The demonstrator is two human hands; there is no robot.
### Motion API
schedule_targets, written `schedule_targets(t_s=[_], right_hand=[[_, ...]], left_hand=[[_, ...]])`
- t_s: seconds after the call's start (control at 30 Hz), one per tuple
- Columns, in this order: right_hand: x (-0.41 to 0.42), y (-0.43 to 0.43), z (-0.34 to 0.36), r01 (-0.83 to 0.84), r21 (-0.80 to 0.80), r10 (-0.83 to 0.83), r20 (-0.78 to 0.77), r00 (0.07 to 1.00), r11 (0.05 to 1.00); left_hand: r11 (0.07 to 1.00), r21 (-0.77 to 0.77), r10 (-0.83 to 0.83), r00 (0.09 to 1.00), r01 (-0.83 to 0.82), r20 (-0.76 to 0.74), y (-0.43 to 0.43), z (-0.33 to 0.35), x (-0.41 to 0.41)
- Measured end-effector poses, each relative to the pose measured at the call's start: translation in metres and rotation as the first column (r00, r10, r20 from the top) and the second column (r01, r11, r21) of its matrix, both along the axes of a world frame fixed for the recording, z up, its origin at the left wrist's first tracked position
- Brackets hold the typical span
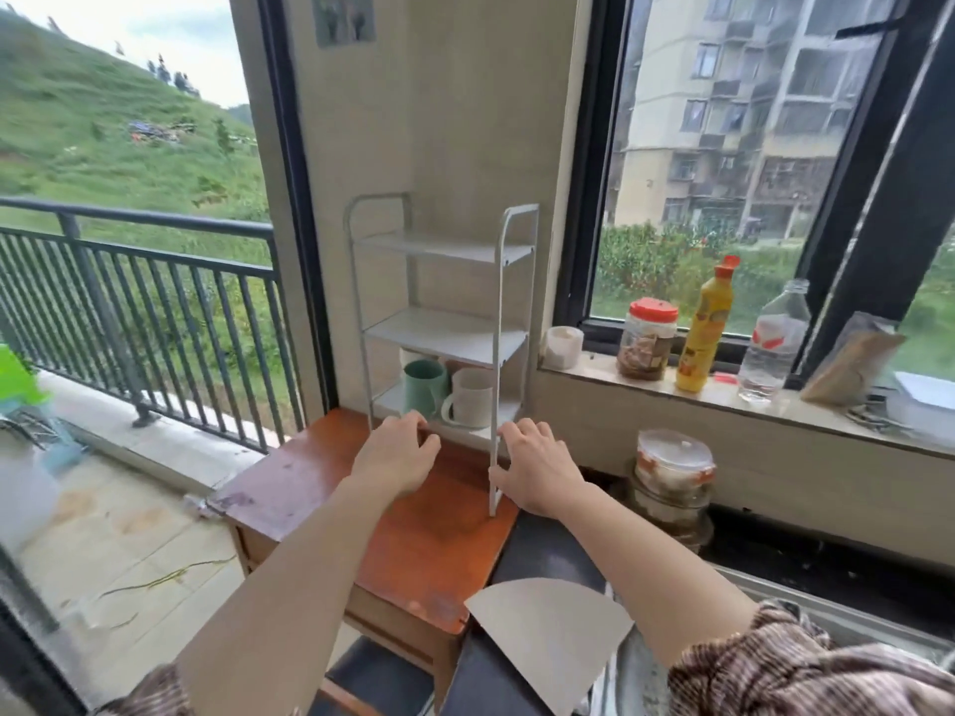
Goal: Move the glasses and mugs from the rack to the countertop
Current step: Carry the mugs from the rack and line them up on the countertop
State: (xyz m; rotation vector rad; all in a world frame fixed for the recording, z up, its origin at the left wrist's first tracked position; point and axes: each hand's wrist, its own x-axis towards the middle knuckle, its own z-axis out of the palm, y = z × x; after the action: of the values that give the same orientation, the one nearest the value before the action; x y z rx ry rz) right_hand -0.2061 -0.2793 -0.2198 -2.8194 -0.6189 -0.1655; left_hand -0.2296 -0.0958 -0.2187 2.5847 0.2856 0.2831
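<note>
**As two mugs stand low in the rack, both hands hold its frame**

Though it has three tiers, the rack (444, 333) carries cups on its bottom shelf only. It is a slim tower of pale grey-white metal, with flat sheet shelves fixed to thin posts that bend into rounded hoops at the top. It stands on a table (439, 540) of reddish-brown wood, glossy and worn in patches, against a beige wall.

At the left of the bottom shelf is the green mug (425, 387), a matte mint cylinder. Just beside it on the right is the white mug (471, 397), off-white and smooth, with its loop handle turned to the front left. Both are upright behind the shelf's front lip. Whether they touch I cannot tell.

The left hand (395, 457) has its fingers curled onto that front lip near the left post. The right hand (537, 472) grips the front right post low down — thumb on one side, fingers wrapped round the other. Both hands are apart from the mugs.

On the stone sill (594, 372) to the right stand a red-lidded jar (646, 338), a yellow bottle (705, 333) and a clear bottle (772, 343).
</note>
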Motion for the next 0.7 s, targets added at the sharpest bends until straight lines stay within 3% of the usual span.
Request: schedule_targets(t_s=[0.2,0.43,0.53,0.7], right_hand=[[0.065,0.061,-0.031,0.066,0.055,-0.060,-0.114,0.992,0.996],[0.132,0.116,-0.062,0.319,0.268,-0.215,-0.355,0.910,0.909],[0.153,0.131,-0.071,0.445,0.386,-0.255,-0.451,0.855,0.808],[0.178,0.146,-0.078,0.625,0.567,-0.248,-0.602,0.759,0.537]], left_hand=[[0.977,-0.211,-0.020,0.998,0.007,-0.061,0.047,-0.031,0.077],[0.891,-0.451,-0.152,0.971,0.054,-0.185,0.084,-0.066,0.166],[0.812,-0.581,-0.201,0.962,0.056,-0.187,0.090,-0.074,0.193],[0.575,-0.812,-0.222,0.936,-0.101,-0.273,0.091,-0.085,0.213]])
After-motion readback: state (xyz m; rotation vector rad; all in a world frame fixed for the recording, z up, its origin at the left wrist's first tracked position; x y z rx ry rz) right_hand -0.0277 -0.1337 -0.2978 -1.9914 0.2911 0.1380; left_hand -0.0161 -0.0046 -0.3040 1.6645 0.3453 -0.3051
